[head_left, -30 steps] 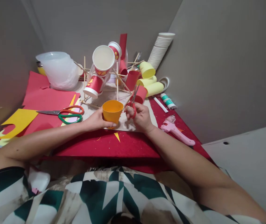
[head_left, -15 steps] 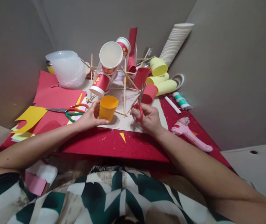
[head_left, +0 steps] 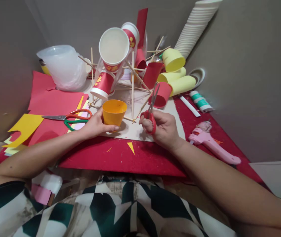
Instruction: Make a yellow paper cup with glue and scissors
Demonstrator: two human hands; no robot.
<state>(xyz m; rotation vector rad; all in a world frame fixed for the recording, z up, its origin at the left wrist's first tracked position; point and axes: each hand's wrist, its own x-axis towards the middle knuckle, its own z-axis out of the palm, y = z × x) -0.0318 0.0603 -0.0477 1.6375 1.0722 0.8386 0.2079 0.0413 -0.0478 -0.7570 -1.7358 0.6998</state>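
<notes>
Here, orange paper cup [head_left: 114,117] at near edge of white sheet [head_left: 128,132]; left hand [head_left: 96,124] half-curled round cup; right hand [head_left: 166,127] closed on red-handled scissors [head_left: 153,124]. Cup probably light, crushable: hold gently near base.

An orange cup [head_left: 114,115], smooth-sided and flaring to a wide round rim, is held mouth-up in the left hand [head_left: 96,124], its interior (the same orange as the outside) in plain view. To its right, red-handled scissors [head_left: 151,110] stand nearly upright in the right hand [head_left: 165,126], slim metal blades pointing up, tips slightly apart.
</notes>
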